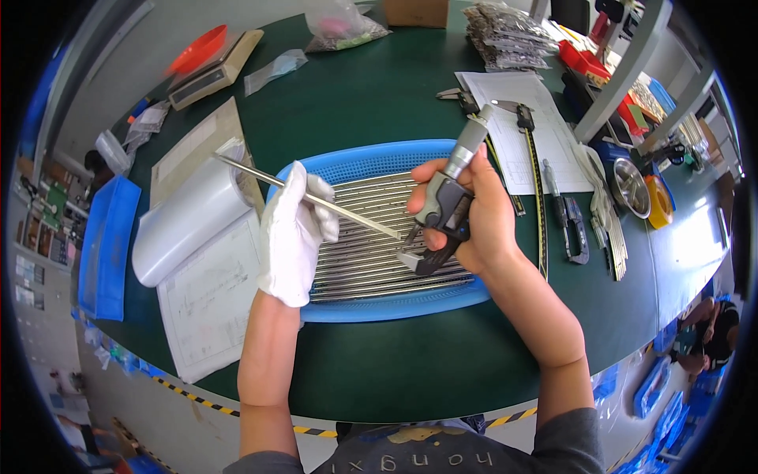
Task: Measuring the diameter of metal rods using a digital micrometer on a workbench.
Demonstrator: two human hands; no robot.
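Observation:
My left hand (290, 241), in a white glove, is closed around a thin metal rod (359, 220). The rod slants down to the right, and its lower end lies by the jaws of a digital micrometer (447, 202). Whether it touches the jaws I cannot tell. My bare right hand (491, 217) grips the micrometer, thumb and fingers around its frame and thimble. Both hands are over a blue plastic basket (395, 312), where several similar metal rods (379, 276) lie side by side.
To the right lie two calipers (525, 118) on paper sheets (560, 162), another micrometer (575, 229) and a metal bowl (632, 188). On the left are a plastic roll (189, 229), papers (209, 316), a blue bin (109, 245) and a scale (217, 75). Bagged parts (509, 35) stand at the back.

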